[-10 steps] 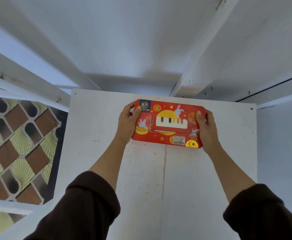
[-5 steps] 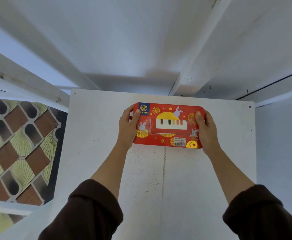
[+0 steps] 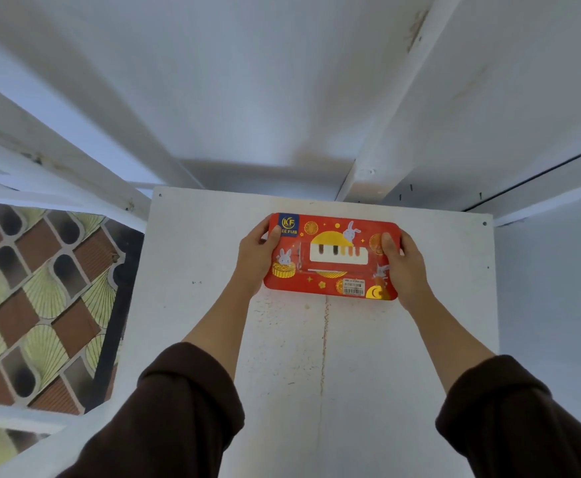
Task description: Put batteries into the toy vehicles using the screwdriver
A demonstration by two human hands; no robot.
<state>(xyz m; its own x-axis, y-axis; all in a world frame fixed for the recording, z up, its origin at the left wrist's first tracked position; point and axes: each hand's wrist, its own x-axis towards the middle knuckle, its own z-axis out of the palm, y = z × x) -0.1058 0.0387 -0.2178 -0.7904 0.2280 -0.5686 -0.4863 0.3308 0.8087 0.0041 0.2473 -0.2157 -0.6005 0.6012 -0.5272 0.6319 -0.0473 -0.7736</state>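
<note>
Barely started: red tin on white table, gripped at its ends by left hand and right hand, lid on, no vehicles, batteries or screwdriver visible.

The single head-worn view looks forward and steeply down from above the white table, close over it at arm's reach, its far edge against the white wall panels beyond and patterned floor tiles left of the table.
</note>
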